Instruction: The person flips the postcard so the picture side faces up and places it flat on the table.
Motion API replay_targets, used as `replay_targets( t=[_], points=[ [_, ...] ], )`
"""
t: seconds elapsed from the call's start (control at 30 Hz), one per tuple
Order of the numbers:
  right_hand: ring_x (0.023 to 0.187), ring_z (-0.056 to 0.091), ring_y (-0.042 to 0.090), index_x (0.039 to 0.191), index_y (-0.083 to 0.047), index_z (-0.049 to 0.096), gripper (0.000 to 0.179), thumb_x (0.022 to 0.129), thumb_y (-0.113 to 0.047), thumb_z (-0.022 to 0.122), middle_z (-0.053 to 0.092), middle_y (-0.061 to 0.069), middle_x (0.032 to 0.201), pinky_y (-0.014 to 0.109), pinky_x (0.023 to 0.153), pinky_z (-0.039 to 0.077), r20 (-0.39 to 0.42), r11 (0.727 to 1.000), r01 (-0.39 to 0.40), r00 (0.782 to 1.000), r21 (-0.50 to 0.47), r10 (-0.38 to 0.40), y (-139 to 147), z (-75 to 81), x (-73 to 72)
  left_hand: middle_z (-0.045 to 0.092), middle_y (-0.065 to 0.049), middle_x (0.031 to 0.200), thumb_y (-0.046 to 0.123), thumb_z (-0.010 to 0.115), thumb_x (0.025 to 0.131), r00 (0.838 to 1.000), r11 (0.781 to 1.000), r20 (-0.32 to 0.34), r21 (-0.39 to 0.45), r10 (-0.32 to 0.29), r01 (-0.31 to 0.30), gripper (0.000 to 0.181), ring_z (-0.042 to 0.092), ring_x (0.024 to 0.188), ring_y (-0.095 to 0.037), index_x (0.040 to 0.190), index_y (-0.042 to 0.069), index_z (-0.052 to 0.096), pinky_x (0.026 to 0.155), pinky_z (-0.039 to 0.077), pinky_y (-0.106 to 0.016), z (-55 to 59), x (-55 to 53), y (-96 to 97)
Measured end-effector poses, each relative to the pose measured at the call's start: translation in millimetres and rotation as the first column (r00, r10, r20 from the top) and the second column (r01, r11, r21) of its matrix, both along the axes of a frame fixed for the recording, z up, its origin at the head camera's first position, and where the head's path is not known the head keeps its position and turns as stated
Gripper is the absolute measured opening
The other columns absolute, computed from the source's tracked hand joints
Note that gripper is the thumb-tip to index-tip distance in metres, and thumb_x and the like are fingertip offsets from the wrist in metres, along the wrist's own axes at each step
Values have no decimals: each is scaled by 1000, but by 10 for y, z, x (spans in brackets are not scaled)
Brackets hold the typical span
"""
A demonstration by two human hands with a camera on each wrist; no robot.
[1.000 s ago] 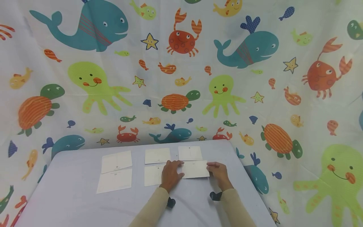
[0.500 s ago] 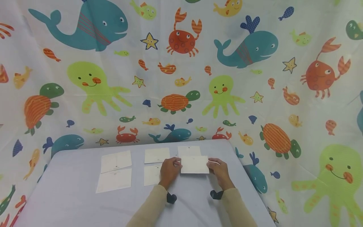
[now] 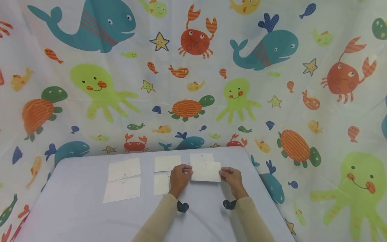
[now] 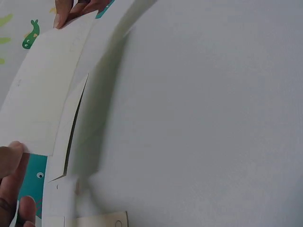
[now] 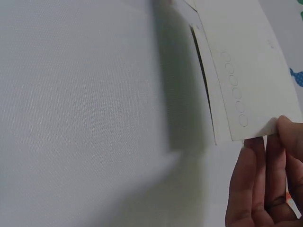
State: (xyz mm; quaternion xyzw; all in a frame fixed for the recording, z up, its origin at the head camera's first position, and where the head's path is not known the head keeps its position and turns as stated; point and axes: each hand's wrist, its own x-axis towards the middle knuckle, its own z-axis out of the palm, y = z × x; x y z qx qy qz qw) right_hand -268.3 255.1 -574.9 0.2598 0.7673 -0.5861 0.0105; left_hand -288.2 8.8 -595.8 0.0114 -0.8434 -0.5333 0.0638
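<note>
A blank-looking white card (image 3: 206, 172) is held up between both hands, its shadow falling on the cloth below. My left hand (image 3: 180, 180) pinches its left edge between thumb and fingers. At the opposite edge, my right hand (image 3: 233, 181) pinches it the same way. Faint printed circles run along one edge of this card (image 5: 251, 75) in the right wrist view. Another white card (image 3: 201, 157) lies on the table behind it, partly covered in the head view. From the left wrist view, the held card (image 4: 45, 87) hangs over a card (image 4: 68, 135) with a raised edge.
Two white cards, an upper (image 3: 124, 169) and a lower (image 3: 122, 190), lie at the left on the white-clothed table (image 3: 78, 211). In the middle are a back card (image 3: 167, 163) and a front card (image 3: 161, 185), partly behind my left hand. A sea-animal curtain (image 3: 187, 90) hangs behind.
Both hands have lifted the card off the table and moved it up and slightly away, so it now overlaps the card behind. Their grip has closed on its side edges.
</note>
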Motion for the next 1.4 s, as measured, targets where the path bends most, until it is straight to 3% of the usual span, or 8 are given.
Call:
replay_targets(
  t=[0.23, 0.4, 0.57, 0.8, 0.93, 1.17, 1.4],
  points=[
    [106, 69, 23, 116, -11, 77, 20, 99, -22, 75, 75, 9, 119, 39, 98, 59, -30, 999, -1, 1000, 43, 2, 4, 30, -8, 79, 0, 90, 12, 81, 93, 1000, 999, -5, 32, 10, -10, 5, 66, 92, -19, 96, 16, 80, 85, 51, -36, 48, -6, 27],
    [102, 71, 22, 116, -11, 77, 20, 101, -24, 73, 77, 9, 115, 35, 94, 60, -57, 1000, -6, 998, -16, 5, 29, 18, -12, 79, 0, 89, 13, 81, 94, 999, 999, 6, 32, 31, -31, 4, 65, 90, -19, 96, 17, 79, 83, 47, -34, 75, 6, 47],
    [105, 72, 20, 121, -10, 75, 27, 107, -30, 65, 78, 9, 119, 37, 99, 60, -46, 998, -23, 999, -66, 20, 40, 21, 13, 80, -2, 91, 15, 80, 95, 999, 998, 18, 32, 44, -45, 3, 63, 84, -17, 98, 16, 79, 80, 45, -34, 97, 59, 59],
    [108, 74, 20, 127, -11, 73, 38, 107, -41, 62, 78, 9, 125, 34, 96, 60, -39, 993, -45, 998, -109, 41, 83, 12, 51, 81, 0, 96, 13, 75, 98, 999, 994, 33, 109, 23, -27, 6, 72, 92, -16, 100, 15, 80, 86, 56, -35, 67, 79, 75],
    [113, 73, 23, 128, -13, 74, 36, 105, -40, 65, 77, 9, 128, 34, 96, 60, -38, 989, -53, 998, -139, 48, 132, 0, 48, 83, -2, 99, 14, 74, 100, 999, 988, 36, 157, 5, -11, 9, 76, 97, -19, 103, 12, 82, 91, 61, -38, 75, 86, 63],
    [109, 71, 23, 124, -14, 78, 29, 104, -33, 69, 74, 9, 130, 29, 90, 60, -17, 988, -40, 999, -147, 38, 175, -8, 65, 83, -8, 109, 17, 77, 98, 999, 989, 36, 149, 14, -19, 14, 77, 99, -22, 108, 9, 83, 91, 63, -39, 80, 129, 46],
    [100, 71, 22, 125, -14, 77, 24, 103, -21, 68, 76, 9, 125, 26, 84, 60, -12, 988, -16, 1000, -155, 14, 160, -10, 122, 83, -4, 110, 14, 80, 95, 999, 982, 46, 187, -6, -3, 13, 77, 104, -21, 108, 15, 84, 96, 60, -38, 41, 180, 71]
  ],
)
